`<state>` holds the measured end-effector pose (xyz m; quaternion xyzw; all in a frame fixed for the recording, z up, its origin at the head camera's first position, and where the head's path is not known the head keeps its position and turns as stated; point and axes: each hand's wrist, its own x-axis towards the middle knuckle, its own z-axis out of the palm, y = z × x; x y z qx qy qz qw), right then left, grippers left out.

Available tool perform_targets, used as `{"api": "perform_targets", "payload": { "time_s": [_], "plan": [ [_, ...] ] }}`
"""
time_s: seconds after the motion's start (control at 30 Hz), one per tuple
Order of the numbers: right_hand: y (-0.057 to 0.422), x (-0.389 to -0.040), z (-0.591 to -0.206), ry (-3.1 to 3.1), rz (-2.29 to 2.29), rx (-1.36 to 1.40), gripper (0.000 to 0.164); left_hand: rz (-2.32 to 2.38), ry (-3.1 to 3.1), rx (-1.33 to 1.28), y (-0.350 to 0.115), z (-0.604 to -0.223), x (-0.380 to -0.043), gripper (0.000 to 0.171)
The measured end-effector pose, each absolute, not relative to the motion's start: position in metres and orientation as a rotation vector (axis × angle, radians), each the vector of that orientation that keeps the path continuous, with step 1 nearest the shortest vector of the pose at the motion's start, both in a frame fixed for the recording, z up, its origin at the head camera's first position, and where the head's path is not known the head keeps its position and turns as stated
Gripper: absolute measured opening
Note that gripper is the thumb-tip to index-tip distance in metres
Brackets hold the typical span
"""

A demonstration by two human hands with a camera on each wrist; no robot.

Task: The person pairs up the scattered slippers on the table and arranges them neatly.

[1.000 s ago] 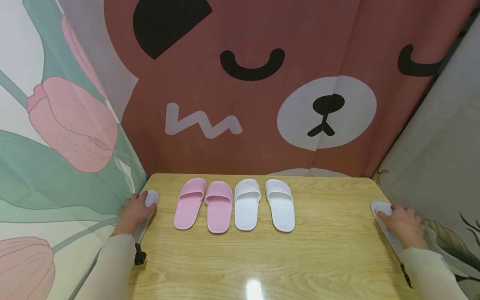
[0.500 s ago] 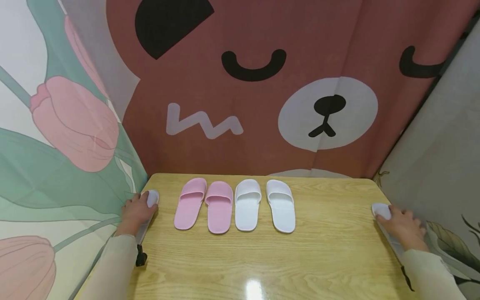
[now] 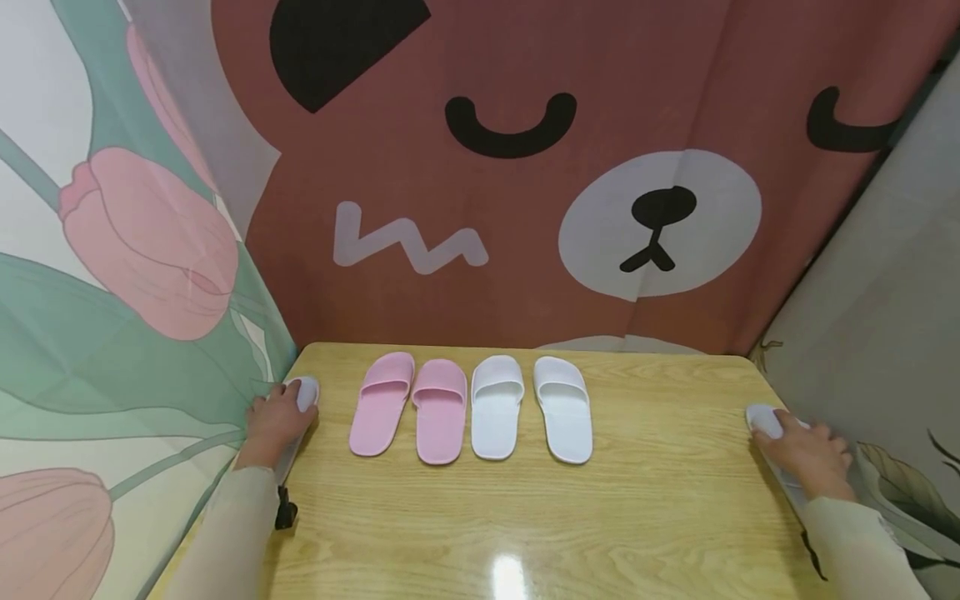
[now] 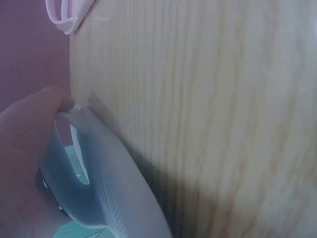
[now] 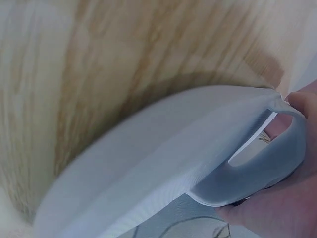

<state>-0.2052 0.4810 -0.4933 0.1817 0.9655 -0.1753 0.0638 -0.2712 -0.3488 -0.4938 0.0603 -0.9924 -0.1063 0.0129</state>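
At the table's left side, my left hand grips a pale slipper by its toe end. The left wrist view shows that slipper tipped on its side, its foot opening turned toward the hand. Over at the right side, my right hand holds another pale slipper by the toe strap. In the right wrist view its long sole stands on edge close over the wood. Between the hands lie two pink slippers and two white slippers in a row, toes to the back.
The wood-grain table has rounded back corners. A brown bear-print curtain hangs behind it. A tulip-print curtain is close at the left, and a grey curtain at the right.
Both hands keep their hold on the two outer slippers and stay nearly in place. The head view shifts slightly; the pink and white slippers in the row lie unmoved.
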Motion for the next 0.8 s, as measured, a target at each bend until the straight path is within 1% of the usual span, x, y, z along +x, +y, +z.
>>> {"api": "perform_targets", "payload": {
  "time_s": [0.27, 0.57, 0.8],
  "plan": [
    [0.4856, -0.2069, -0.4931, 2.92, -0.49, 0.523, 0.087, -0.364, -3.107, 0.22, -0.3466, -0.4953, -0.2725, 0.068],
    [0.487, -0.2064, -0.4912, 2.899, -0.528, 0.505, 0.093, -0.41, -3.111, 0.231, -0.3504, -0.4978, -0.2754, 0.069],
    [0.4816, -0.2059, -0.485, 2.832, -0.585, 0.568, 0.1, -0.451, -3.099, 0.206, -0.3533, -0.4953, -0.2745, 0.071]
  ]
}}
